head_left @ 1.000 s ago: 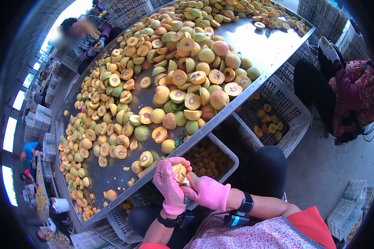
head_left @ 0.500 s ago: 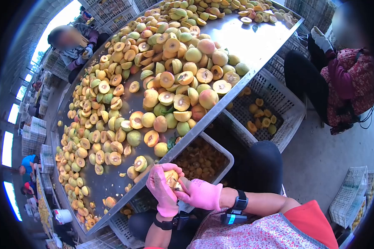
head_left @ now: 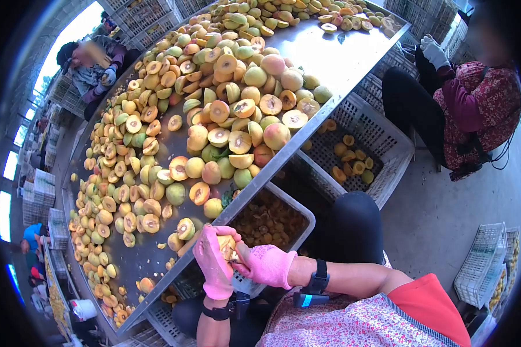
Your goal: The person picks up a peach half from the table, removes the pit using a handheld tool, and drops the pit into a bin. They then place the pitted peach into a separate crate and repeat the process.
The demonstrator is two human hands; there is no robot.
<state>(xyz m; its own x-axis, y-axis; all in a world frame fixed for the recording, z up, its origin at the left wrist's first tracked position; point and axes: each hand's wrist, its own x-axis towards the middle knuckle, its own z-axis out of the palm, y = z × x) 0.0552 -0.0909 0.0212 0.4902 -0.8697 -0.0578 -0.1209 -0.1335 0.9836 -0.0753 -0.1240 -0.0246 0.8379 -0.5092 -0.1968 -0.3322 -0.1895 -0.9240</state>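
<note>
In the head view, my left hand [head_left: 215, 263], in a pink glove, is closed around a yellow-orange halved fruit [head_left: 228, 247] near the table's edge. From the right, my right hand [head_left: 264, 265], also gloved in pink, has its fingers pressed to the same fruit. Something small and dark shows between the right fingers, too unclear to name. Many halved and whole fruits [head_left: 219, 111] lie heaped on the metal table [head_left: 353, 52] beyond my hands.
Below the table edge are a bin of fruit pieces [head_left: 308, 226] and a white crate [head_left: 400, 156] with halved fruit. One person [head_left: 480, 110] sits at the right, another [head_left: 90, 66] at the upper left. Stacked crates [head_left: 480, 263] stand at the lower right.
The whole view has shifted, so the table and my hands appear slightly farther left. The fruit in my hands shows more of its cut inside. The person at the right has raised a gloved hand.
</note>
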